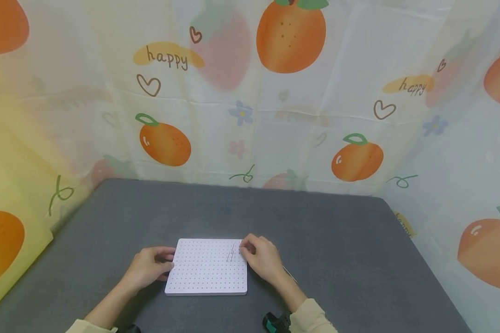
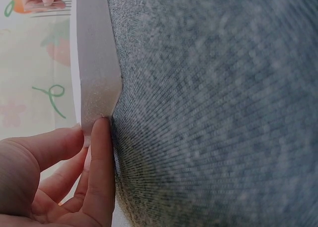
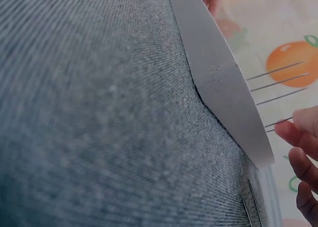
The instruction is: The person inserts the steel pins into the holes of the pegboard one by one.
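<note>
A white pegboard with rows of small holes lies flat on the dark grey table. My left hand grips its left edge; in the left wrist view the thumb and index finger pinch the board's side. Several thin metal pins stand upright in the board near its back right part. Over the right edge, my right hand pinches one thin metal pin between thumb and index finger, its lower end at the board. Whether that end sits in a hole is unclear.
Loose thin pins lie on the table to the right of the board, partly behind my right forearm. A fruit-printed curtain hangs along the table's back and sides. A black-and-green wrist device shows by the right sleeve.
</note>
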The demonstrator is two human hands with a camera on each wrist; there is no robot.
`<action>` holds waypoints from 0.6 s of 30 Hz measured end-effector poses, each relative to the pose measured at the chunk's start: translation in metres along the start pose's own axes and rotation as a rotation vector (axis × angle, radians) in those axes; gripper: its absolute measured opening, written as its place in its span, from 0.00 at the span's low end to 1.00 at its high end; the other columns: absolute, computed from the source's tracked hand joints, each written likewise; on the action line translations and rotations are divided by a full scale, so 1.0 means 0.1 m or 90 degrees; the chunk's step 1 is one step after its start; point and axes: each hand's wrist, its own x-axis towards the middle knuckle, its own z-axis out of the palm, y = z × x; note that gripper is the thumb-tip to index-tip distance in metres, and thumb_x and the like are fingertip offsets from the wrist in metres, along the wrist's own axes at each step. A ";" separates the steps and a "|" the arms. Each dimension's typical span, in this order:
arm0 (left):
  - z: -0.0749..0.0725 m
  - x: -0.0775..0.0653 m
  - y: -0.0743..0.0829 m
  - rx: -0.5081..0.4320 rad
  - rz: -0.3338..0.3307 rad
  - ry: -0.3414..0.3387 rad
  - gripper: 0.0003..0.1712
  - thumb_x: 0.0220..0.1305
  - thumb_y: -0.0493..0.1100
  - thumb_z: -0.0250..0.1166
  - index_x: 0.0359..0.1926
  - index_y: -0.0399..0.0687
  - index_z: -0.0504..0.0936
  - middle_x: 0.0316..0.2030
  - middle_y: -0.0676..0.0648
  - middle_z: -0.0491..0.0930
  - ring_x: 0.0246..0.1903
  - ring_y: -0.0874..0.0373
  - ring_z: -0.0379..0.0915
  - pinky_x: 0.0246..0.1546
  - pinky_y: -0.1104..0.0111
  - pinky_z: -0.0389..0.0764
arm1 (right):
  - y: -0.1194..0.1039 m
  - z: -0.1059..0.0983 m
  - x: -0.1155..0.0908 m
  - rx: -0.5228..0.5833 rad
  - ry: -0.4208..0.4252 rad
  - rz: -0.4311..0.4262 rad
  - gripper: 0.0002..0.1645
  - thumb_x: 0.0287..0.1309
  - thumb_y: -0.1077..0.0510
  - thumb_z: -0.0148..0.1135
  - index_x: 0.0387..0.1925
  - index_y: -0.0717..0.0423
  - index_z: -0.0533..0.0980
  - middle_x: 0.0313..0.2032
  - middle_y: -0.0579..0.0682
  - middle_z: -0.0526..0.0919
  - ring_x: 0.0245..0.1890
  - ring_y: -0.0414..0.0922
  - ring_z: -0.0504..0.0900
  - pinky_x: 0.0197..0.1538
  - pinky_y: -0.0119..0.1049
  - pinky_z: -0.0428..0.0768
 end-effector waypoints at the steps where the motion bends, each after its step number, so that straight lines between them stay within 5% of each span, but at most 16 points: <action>1: 0.00 0.00 0.00 0.001 0.000 -0.001 0.23 0.51 0.30 0.64 0.51 0.33 0.76 0.39 0.41 0.80 0.31 0.56 0.78 0.24 0.67 0.84 | 0.00 0.00 0.00 -0.002 0.000 0.001 0.04 0.52 0.57 0.64 0.29 0.44 0.77 0.23 0.38 0.76 0.25 0.34 0.68 0.27 0.24 0.67; 18: 0.01 0.00 0.00 0.010 -0.003 0.000 0.23 0.51 0.31 0.63 0.52 0.34 0.76 0.39 0.41 0.79 0.31 0.57 0.77 0.23 0.67 0.84 | 0.09 -0.08 0.00 -0.006 -0.038 -0.022 0.04 0.52 0.57 0.64 0.31 0.46 0.78 0.27 0.39 0.79 0.25 0.34 0.71 0.28 0.25 0.71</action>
